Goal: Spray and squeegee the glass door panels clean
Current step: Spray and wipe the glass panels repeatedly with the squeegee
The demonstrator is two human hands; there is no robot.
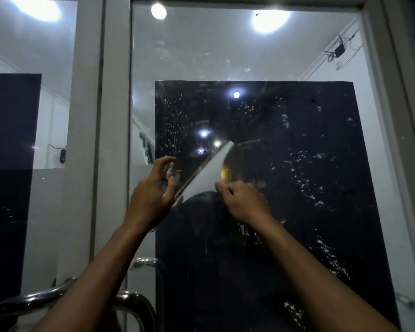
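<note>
The right glass door panel (pixel 304 178) stands in front of me, speckled with spray droplets left and right of its dark middle. My left hand (pixel 151 195) holds a small spray bottle (pixel 170 170) close to the glass, fingers curled round it and the index finger arched over its white nozzle. My right hand (pixel 242 202) grips the lower end of a flat white squeegee (pixel 210 172). The blade slants up to the right and lies against the glass between the two hands. Most of the bottle is hidden behind my left hand.
A grey door frame post (pixel 115 111) separates this panel from the left glass panel (pixel 29 130). Curved metal door handles (pixel 41 298) stick out at the bottom left, with another handle (pixel 145 262) behind the glass. Ceiling lights reflect in the glass.
</note>
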